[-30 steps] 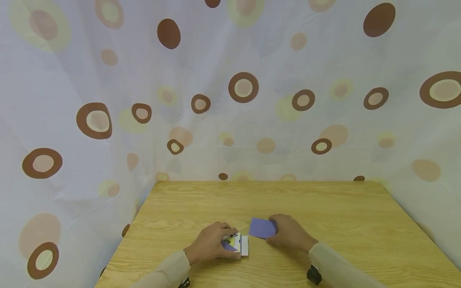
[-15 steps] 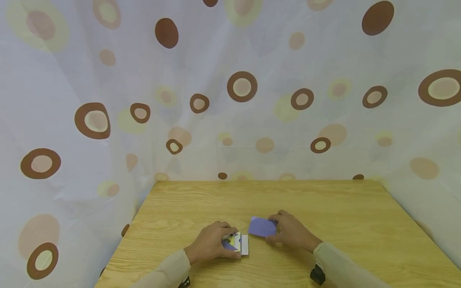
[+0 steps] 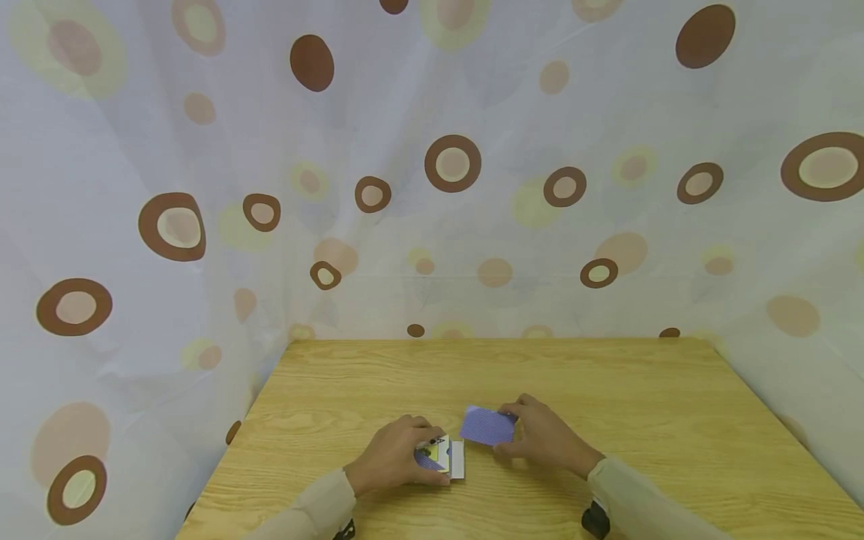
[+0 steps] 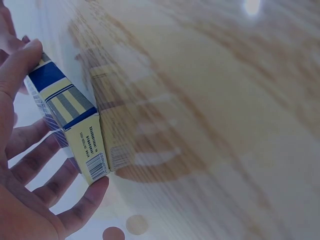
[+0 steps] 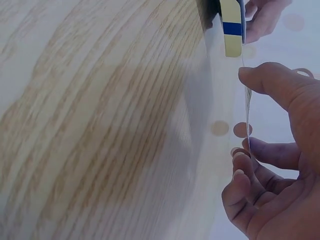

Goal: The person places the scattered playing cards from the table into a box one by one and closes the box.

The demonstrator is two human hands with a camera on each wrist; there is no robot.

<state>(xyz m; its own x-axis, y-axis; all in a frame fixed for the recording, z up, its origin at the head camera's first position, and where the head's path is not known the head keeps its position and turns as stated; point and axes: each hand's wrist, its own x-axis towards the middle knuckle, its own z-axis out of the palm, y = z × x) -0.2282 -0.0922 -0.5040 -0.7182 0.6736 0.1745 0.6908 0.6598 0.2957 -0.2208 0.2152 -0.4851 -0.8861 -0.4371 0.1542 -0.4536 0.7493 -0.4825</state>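
Note:
My left hand (image 3: 391, 454) grips a playing card box (image 3: 433, 457) on the table, thumb and fingers on opposite long sides. The box has a yellow and blue side with a barcode end, seen in the left wrist view as box (image 4: 70, 112). Its white flap (image 3: 457, 459) sticks out toward the right. My right hand (image 3: 545, 439) pinches blue-backed playing cards (image 3: 486, 426) by their right end, thumb near and fingers far. Edge-on in the right wrist view, the cards (image 5: 248, 112) look like a thin stack. Their left end lies just beyond the flap, above the table.
Both hands work over a wood-grain table (image 3: 607, 375). A white curtain (image 3: 513, 135) with brown and yellow circles hangs behind it and along both sides. Dark wrist straps (image 3: 595, 517) show below the sleeves.
The right hand lifts slightly and shifts a little left with the cards, bringing them closer to the box's flap. My left hand and the box stay almost still.

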